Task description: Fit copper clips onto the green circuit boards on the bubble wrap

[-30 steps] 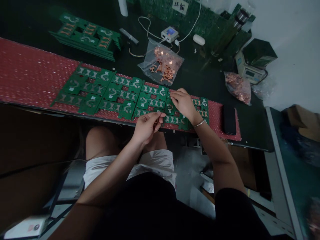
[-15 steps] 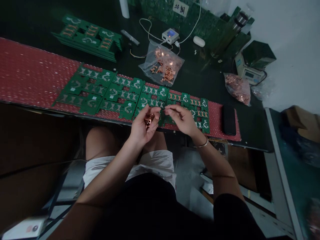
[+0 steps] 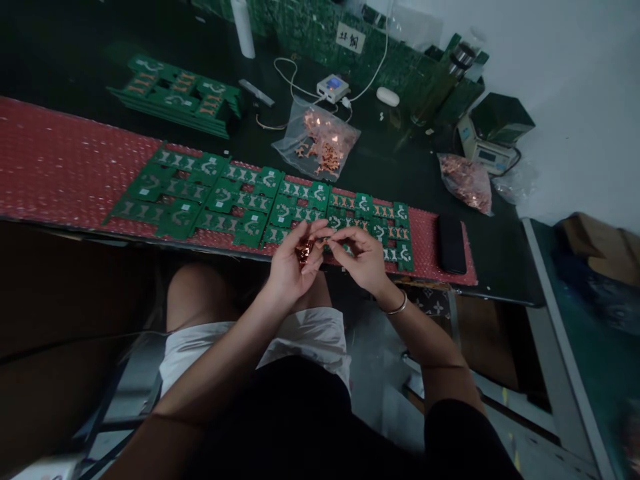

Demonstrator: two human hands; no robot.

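cam: head, on me | faces: forward and down across my lap to the table | range: near, my hands mid-frame | views: one, nothing shared

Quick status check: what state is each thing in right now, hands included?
left hand: cupped, holding copper pieces
right hand: fingertips pinched beside the left hand
row of green boards: flat on the red bubble wrap
clear bag: lying open, copper parts inside
board stack: piled, untouched
black phone: face down, screen not showing
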